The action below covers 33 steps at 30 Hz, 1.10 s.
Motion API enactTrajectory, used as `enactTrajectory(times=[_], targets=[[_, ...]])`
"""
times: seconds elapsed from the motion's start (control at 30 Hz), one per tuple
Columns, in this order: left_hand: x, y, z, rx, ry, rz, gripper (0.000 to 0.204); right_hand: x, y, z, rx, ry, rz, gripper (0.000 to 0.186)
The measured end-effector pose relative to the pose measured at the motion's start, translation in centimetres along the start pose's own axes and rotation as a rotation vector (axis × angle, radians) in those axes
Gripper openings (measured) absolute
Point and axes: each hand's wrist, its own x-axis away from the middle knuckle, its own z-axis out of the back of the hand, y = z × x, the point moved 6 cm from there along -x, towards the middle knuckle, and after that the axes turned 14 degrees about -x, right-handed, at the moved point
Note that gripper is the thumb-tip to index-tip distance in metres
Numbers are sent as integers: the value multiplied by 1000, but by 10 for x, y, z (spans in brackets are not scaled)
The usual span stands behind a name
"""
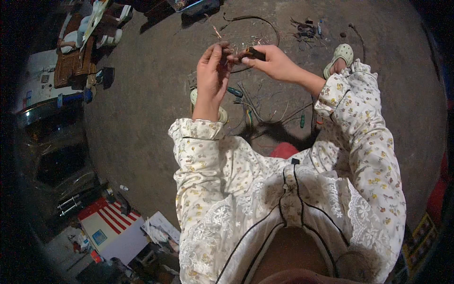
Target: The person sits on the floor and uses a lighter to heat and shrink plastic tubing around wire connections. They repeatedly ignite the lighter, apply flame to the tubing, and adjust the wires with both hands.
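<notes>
The person is sitting bent over a dark floor, with the right shoe standing out as a pale clog. Both hands are hovering to the left of that shoe, close to each other. The right hand is gripping a dark block between thumb and bent fingers, so the block is sitting to the left of the shoe, on the far side of that hand. The left hand, farther left of the shoe, is curling its fingers in toward the thumb, nearly closed; whether it is holding anything is too unclear to tell.

A copper-coloured wire is showing beyond the left hand, well left of the shoe. A black cable is curving along the floor left of the shoe, and a heap of small parts is lying between the two, slightly farther from the person. Nearer the person than the shoe, a green handle is lying among loose wires. The left shoe is resting well left of the right one, partly hidden by the left forearm.
</notes>
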Motion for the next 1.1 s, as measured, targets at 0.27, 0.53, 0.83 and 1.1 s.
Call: enactTrajectory(times=[0.27,0.53,0.83,1.1], targets=[[-8,8,21,-118,249,-55,20,8,22,-10,-184,-60,-405,29],[-27,19,58,28,441,-178,16,17,35,-21,-517,-74,-601,29],[-46,41,176,138,698,-161,16,38,30,-20,-677,-131,-700,29],[-22,35,154,-338,992,1,21,40,28,-8,-788,-53,-724,24]])
